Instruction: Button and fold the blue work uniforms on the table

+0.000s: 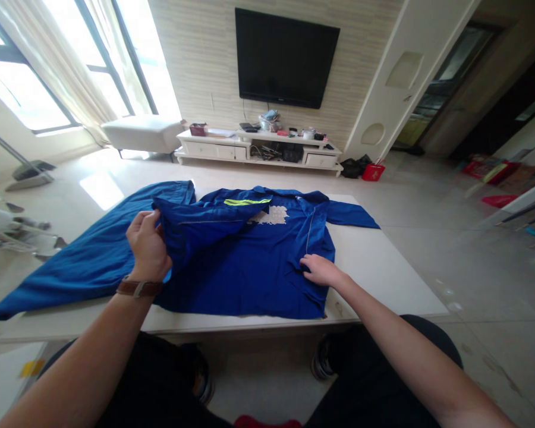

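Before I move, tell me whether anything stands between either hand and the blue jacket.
Nothing visible does: the left hand grips one raised front panel of the blue jacket; the right hand touches the other.

Blue work jacket [245, 273], opened on a white table [383, 267]: left hand [149, 241] pinching one raised front panel; right hand [321, 270] gripping the opposite panel; yellow-green reflective stripe [246, 202] between and beyond both.

You've got bare counter [383, 267] right of the jacket [245, 279], open air over its middle. Lifted flap [205, 221] blocks your low path leftward; right knee [434, 339] crowds the near edge.
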A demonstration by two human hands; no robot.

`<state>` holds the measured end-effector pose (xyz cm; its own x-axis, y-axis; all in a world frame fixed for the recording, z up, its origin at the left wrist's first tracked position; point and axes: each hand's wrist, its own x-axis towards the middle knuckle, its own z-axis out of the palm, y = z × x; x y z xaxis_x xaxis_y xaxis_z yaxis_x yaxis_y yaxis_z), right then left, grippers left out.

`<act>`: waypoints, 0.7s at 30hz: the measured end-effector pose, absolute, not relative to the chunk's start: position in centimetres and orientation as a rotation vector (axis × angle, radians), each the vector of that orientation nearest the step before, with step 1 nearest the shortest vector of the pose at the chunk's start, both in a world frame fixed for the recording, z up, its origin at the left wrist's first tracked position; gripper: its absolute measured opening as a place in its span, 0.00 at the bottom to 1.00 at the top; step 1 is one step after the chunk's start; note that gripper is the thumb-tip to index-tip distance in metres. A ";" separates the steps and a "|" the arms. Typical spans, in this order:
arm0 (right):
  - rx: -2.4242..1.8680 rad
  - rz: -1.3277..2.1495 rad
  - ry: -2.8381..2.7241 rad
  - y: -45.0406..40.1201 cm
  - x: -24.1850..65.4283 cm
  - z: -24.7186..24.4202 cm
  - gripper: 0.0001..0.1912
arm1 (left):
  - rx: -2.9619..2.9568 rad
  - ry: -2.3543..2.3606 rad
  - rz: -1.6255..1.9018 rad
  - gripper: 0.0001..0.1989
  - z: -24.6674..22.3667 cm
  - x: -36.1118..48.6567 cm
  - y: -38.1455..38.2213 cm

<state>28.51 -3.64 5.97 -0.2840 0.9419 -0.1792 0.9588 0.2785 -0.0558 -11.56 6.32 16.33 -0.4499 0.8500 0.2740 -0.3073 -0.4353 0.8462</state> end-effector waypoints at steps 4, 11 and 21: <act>1.811 -0.226 2.423 -3.6 28.5 5.9 0.11 | 0.933 0.958 1.949 0.12 16.4 -11.5 6.3; 1.814 -0.222 2.425 -3.6 28.5 5.9 0.11 | 0.985 1.105 1.997 0.11 16.4 -11.4 6.2; 1.928 -0.226 2.349 -3.9 28.4 6.5 0.13 | 2.432 0.543 0.730 0.07 15.2 -6.3 -0.8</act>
